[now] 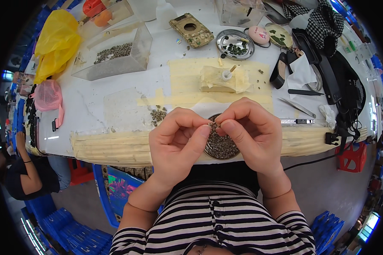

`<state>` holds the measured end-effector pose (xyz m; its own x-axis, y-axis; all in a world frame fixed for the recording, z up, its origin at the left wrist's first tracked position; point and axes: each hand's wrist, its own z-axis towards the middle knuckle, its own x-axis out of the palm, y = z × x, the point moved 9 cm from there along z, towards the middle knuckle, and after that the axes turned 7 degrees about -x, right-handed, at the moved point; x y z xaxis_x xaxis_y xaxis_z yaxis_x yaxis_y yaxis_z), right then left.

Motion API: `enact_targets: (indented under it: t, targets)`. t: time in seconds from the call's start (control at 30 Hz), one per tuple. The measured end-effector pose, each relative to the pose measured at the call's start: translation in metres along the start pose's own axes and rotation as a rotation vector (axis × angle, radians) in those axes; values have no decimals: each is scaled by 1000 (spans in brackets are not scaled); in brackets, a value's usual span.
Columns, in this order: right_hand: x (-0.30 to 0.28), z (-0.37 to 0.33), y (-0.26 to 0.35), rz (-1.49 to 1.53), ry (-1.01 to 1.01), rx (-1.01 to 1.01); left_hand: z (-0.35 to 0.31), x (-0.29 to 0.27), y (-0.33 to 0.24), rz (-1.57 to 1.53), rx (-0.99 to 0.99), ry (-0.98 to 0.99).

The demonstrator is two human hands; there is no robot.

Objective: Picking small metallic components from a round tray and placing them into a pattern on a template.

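Observation:
Both hands meet over a round dish [220, 156] filled with tiny grey-brown parts [222, 146] at the table's front edge. My left hand [178, 140] pinches with thumb and forefinger, and my right hand [253, 136] pinches just opposite it, the fingertips almost touching. Something tiny seems to sit between the fingertips, too small to make out. A loose heap of similar small parts [158, 115] lies on the table beyond my left hand. Behind the hands stands a tape-wrapped block [219, 80] with a small white cup and a stick in it.
A clear bin [110, 70] of small parts stands at the left, by a yellow bag [57, 40] and pink mesh pouch [47, 95]. A metal dish [235, 44] with dark green pieces is at the back. Tweezers [298, 107] and a cutter knife [297, 121] lie at the right.

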<state>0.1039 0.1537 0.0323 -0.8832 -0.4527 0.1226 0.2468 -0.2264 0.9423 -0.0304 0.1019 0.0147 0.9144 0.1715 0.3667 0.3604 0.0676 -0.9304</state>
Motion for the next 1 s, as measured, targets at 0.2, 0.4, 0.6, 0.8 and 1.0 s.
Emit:
enact_targets:
  t: [0.2, 0.4, 0.6, 0.8, 1.0]
  targets:
    - [1, 0, 3, -52, -24, -56, -1, 4, 6, -103, -30, 49]
    - [7, 1, 28, -411, -8, -369, -4, 2, 19, -147, -181, 20]
    - [12, 1, 35, -484, 3, -437, -3, 7, 31, -385, -339, 131]
    - [8, 2, 25, -343, -9, -370, -4, 8, 37, -498, -432, 133]
    - [5, 3, 21, -298, -23, -353, -2, 5, 30, -396, -283, 98]
